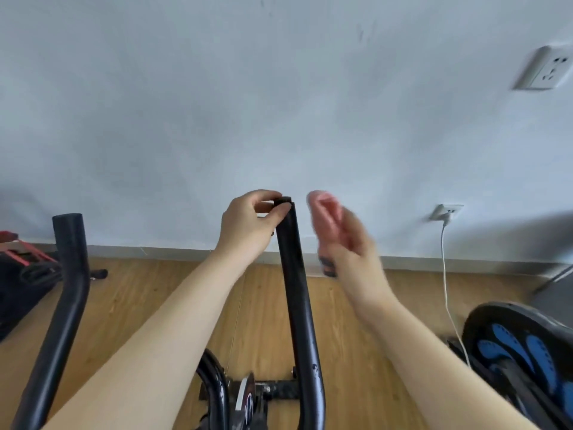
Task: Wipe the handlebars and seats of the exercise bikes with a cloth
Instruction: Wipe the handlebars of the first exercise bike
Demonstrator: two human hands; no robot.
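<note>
Left hand (248, 223) pinches the top end of the right handlebar (294, 290), likely to steady it; right hand (347, 243), blurred, fingers open just beside the bar, holds nothing visible. No cloth seen. Left handlebar (66, 268) stands apart, wall (279, 88) behind.

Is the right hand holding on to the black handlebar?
No, the right hand is blurred and apart from the handlebar; only the left hand pinches its tip.
</note>
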